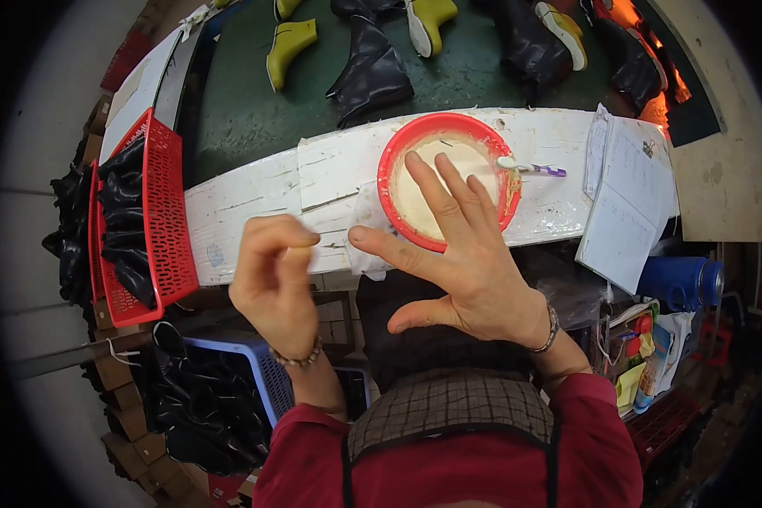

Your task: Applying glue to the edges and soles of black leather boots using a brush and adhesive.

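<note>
My right hand [461, 245] is spread flat with fingers apart, palm down, above the near side of a red bowl [398, 151] of pale paste; it holds nothing. A brush with a purple handle [533, 169] lies across the bowl's right rim. My left hand [275, 275] is raised to the left of the bowl, its fingertips pinched together; whether it holds something tiny is unclear. Both hands hover above a worn white plank [254, 203] that serves as a bench. A crumpled white cloth [366, 254] lies under the bowl's near edge.
A red mesh basket [165, 212] with black rubber pieces stands at the left. White papers [626, 203] lie on the right end of the plank. Black and yellow-green boots [372, 68] lie on the green surface beyond. A blue crate [267, 372] and a blue flask [681, 284] sit below.
</note>
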`<state>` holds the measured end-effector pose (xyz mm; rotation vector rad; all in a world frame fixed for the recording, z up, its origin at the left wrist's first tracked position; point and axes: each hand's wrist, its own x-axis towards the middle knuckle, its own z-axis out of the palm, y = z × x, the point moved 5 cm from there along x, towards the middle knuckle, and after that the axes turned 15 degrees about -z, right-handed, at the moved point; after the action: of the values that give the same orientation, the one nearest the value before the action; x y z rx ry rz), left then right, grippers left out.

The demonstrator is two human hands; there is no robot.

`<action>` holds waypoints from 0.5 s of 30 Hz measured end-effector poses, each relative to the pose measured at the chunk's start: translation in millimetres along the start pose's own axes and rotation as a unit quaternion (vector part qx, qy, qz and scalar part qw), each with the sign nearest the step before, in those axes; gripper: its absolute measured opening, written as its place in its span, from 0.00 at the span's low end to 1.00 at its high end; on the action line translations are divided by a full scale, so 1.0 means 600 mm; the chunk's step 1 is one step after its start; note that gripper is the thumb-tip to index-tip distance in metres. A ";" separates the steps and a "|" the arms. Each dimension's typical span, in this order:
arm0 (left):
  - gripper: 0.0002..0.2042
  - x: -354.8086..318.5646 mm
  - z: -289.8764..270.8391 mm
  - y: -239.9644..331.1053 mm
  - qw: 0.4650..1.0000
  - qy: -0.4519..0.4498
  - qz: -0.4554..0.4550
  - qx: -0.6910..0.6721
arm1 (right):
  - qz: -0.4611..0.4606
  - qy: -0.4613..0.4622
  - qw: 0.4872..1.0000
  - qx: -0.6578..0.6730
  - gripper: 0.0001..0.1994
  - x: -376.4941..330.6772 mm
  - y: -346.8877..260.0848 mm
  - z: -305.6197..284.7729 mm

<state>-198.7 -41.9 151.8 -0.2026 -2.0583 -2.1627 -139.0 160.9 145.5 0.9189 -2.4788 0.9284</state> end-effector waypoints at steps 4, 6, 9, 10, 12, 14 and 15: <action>0.10 -0.017 0.080 0.056 0.948 -0.116 0.055 0.290 | -0.003 -0.004 0.997 -0.073 0.34 0.001 -0.004 -0.015; 0.13 -0.014 0.082 0.052 0.938 -0.140 0.025 0.317 | -0.004 -0.001 0.996 -0.094 0.33 0.003 -0.007 -0.017; 0.12 -0.014 0.084 0.055 0.915 -0.161 0.090 0.359 | -0.002 -0.031 0.993 -0.116 0.31 0.004 -0.006 -0.011; 0.12 -0.017 0.081 0.052 0.917 -0.143 0.101 0.358 | 0.002 -0.037 0.993 -0.111 0.32 0.004 -0.006 -0.008; 0.11 -0.022 0.079 0.045 0.920 -0.125 0.112 0.354 | 0.006 -0.044 0.993 -0.108 0.33 0.007 -0.008 -0.007; 0.09 -0.023 0.067 0.043 0.957 -0.065 0.104 0.261 | 0.012 -0.016 0.995 -0.102 0.37 0.013 -0.010 -0.015; 0.08 -0.023 0.059 0.044 0.956 -0.053 0.124 0.260 | 0.012 -0.016 0.994 -0.103 0.37 0.012 -0.008 -0.015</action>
<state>-180.1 -7.7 176.7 -0.4857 -2.4197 -1.4382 -140.5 160.7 157.9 0.8426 -2.5597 0.6525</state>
